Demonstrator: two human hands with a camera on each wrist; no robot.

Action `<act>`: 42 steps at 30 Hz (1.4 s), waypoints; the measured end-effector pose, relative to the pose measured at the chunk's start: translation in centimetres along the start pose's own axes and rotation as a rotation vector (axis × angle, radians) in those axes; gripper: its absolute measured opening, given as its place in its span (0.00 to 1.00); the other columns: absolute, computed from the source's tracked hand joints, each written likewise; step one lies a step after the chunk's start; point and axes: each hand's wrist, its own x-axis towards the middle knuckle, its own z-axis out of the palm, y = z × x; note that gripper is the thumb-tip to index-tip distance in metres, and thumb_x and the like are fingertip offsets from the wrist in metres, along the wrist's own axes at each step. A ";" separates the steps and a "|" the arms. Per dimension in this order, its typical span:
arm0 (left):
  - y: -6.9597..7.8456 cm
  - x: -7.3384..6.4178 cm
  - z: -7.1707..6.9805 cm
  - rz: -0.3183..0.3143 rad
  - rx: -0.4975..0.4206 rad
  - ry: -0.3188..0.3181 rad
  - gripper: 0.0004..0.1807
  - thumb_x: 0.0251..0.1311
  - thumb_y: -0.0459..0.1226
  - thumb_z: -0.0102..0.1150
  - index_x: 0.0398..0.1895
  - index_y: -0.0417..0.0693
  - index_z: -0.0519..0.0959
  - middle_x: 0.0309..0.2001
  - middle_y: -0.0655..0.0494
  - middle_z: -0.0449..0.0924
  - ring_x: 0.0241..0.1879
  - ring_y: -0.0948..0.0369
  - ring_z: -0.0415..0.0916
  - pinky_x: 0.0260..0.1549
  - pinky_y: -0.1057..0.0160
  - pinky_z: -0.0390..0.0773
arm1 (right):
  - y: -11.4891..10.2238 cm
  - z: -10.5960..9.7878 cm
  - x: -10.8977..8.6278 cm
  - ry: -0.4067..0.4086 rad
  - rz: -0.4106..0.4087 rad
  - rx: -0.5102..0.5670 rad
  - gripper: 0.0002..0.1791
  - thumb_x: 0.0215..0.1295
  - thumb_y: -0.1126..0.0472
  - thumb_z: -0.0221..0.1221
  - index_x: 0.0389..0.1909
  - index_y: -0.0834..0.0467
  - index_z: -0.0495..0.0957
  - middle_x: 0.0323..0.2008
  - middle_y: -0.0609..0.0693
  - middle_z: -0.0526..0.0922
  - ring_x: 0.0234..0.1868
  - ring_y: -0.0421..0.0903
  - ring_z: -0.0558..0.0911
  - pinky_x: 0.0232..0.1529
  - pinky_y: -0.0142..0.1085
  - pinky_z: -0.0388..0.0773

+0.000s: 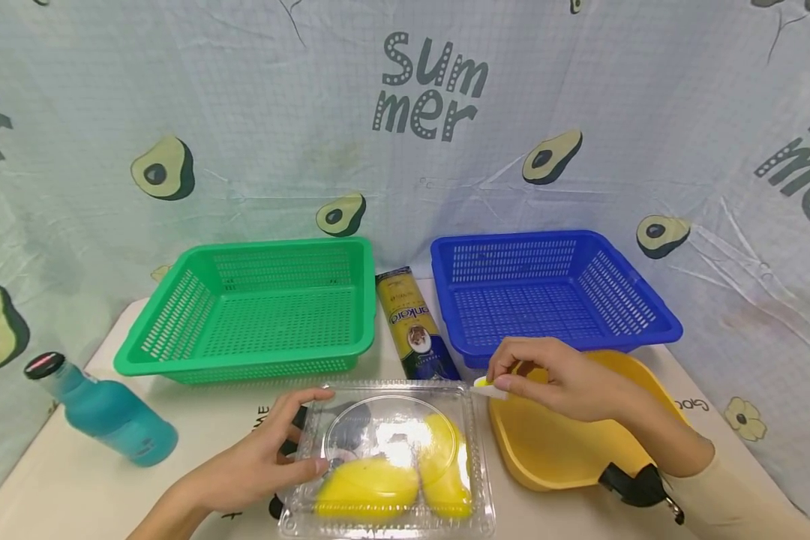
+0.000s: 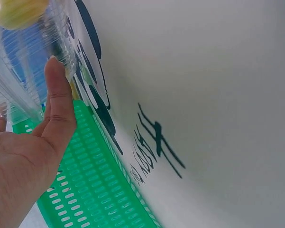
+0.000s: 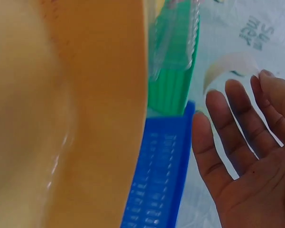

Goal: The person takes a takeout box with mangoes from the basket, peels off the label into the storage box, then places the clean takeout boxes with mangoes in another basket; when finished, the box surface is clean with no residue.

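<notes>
The right grip (image 1: 547,379) pinches a white strip (image 1: 491,391) (curved, in the right wrist view) just right of centre; the left grip (image 1: 259,457) is clamped on a clear plastic container (image 1: 484,480), bottom centre, two yellow fruit-like pieces (image 1: 371,487) inside. A green basket (image 1: 263,360) stands centre left.

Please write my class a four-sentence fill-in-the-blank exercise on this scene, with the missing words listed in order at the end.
1. The left hand touches a clear box with ____ yellow items inside.
2. The pale strip is pinched in the ____ hand.
3. The bottle is nearer to the ____ basket than to the blue basket.
4. The packet lies ____ the two baskets.

Missing words: two; right; green; between.
</notes>
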 end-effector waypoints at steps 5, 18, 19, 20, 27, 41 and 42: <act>0.0 0.0 0.1 0.001 -0.005 -0.003 0.43 0.70 0.42 0.64 0.79 0.61 0.48 0.75 0.41 0.42 0.53 0.46 0.69 0.42 0.58 0.82 | 1.3 -0.9 -1.5 -0.032 0.086 0.036 0.09 0.76 0.67 0.56 0.42 0.49 0.80 0.37 0.43 0.83 0.39 0.44 0.83 0.42 0.34 0.82; 0.0 -0.1 0.2 0.001 -0.023 -0.020 0.42 0.71 0.41 0.62 0.79 0.58 0.47 0.76 0.40 0.40 0.53 0.47 0.70 0.42 0.57 0.82 | 3.9 -2.6 -3.7 -0.184 0.228 0.054 0.05 0.76 0.58 0.59 0.42 0.49 0.84 0.36 0.42 0.86 0.38 0.47 0.84 0.42 0.32 0.82; -0.1 0.0 0.2 0.003 -0.022 -0.020 0.42 0.72 0.41 0.62 0.79 0.59 0.47 0.76 0.40 0.40 0.53 0.47 0.70 0.42 0.57 0.82 | 4.0 -2.7 -3.8 -0.190 0.238 0.055 0.05 0.76 0.57 0.60 0.41 0.49 0.84 0.36 0.42 0.86 0.38 0.47 0.84 0.43 0.32 0.83; -0.1 0.0 0.2 0.004 -0.020 -0.019 0.42 0.71 0.41 0.63 0.79 0.59 0.47 0.76 0.40 0.40 0.53 0.47 0.70 0.42 0.57 0.82 | 4.1 -2.8 -3.9 -0.195 0.243 0.058 0.05 0.76 0.57 0.60 0.41 0.50 0.84 0.36 0.43 0.86 0.38 0.47 0.84 0.43 0.32 0.83; -0.1 0.1 0.2 -0.001 -0.012 -0.015 0.42 0.71 0.42 0.63 0.79 0.61 0.47 0.75 0.40 0.43 0.52 0.48 0.72 0.42 0.58 0.82 | 5.0 -3.3 -4.3 -0.257 0.251 0.095 0.07 0.76 0.58 0.60 0.40 0.53 0.85 0.35 0.49 0.88 0.35 0.48 0.84 0.38 0.32 0.82; -0.2 0.0 0.1 0.018 -0.020 -0.025 0.41 0.72 0.40 0.61 0.79 0.59 0.46 0.76 0.39 0.41 0.52 0.48 0.71 0.41 0.59 0.81 | 5.7 -4.1 -4.8 -0.312 0.264 0.039 0.06 0.75 0.58 0.60 0.37 0.51 0.84 0.36 0.43 0.87 0.34 0.41 0.83 0.37 0.31 0.82; -0.2 0.0 0.1 0.018 -0.025 -0.025 0.41 0.72 0.40 0.61 0.79 0.59 0.46 0.76 0.40 0.40 0.52 0.48 0.71 0.41 0.59 0.81 | 5.7 -4.1 -4.8 -0.314 0.267 0.038 0.06 0.75 0.58 0.60 0.38 0.51 0.84 0.36 0.43 0.87 0.34 0.40 0.83 0.36 0.31 0.82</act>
